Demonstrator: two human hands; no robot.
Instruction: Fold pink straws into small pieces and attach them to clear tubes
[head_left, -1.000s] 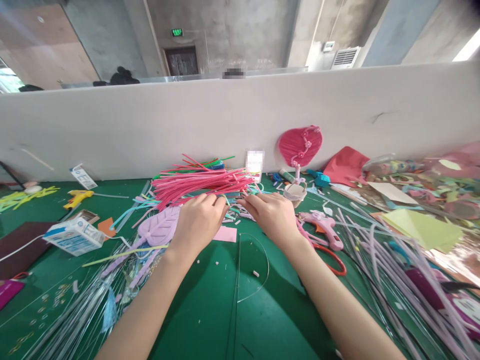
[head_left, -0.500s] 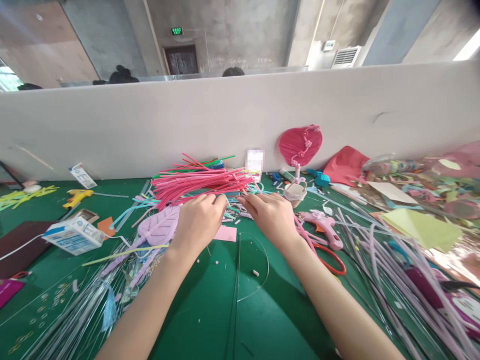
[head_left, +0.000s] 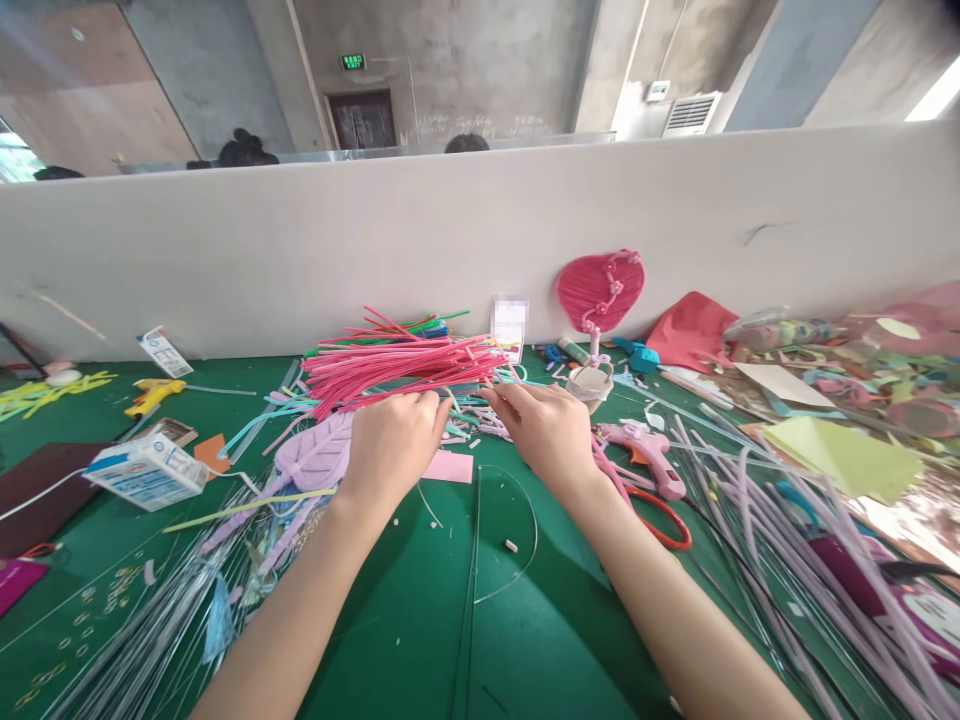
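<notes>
Both my hands are raised over the middle of the green table, close in front of a bundle of pink and red pipe cleaners (head_left: 390,370). My left hand (head_left: 397,435) is closed, thumb pressed to the curled fingers. From beneath it trails the end of a thin pale wire (head_left: 430,506), which it seems to pinch; the rest is hidden by the hand. Opposite, my right hand (head_left: 549,428) is closed in a pinch, fingertips pointing left, and what lies in it is too small to make out. A narrow gap separates the two hands.
A lilac leaf shape (head_left: 315,450) and a pink paper piece (head_left: 450,467) lie near my left hand. Beyond my right forearm are a pink glue gun (head_left: 649,455), red-handled scissors (head_left: 667,520) and lilac strips (head_left: 840,560). A looped wire (head_left: 537,530) rests between my arms.
My left hand has shifted slightly left, and more of the thin wire shows below it. My right hand has moved very slightly right, so the gap between them is a little wider.
</notes>
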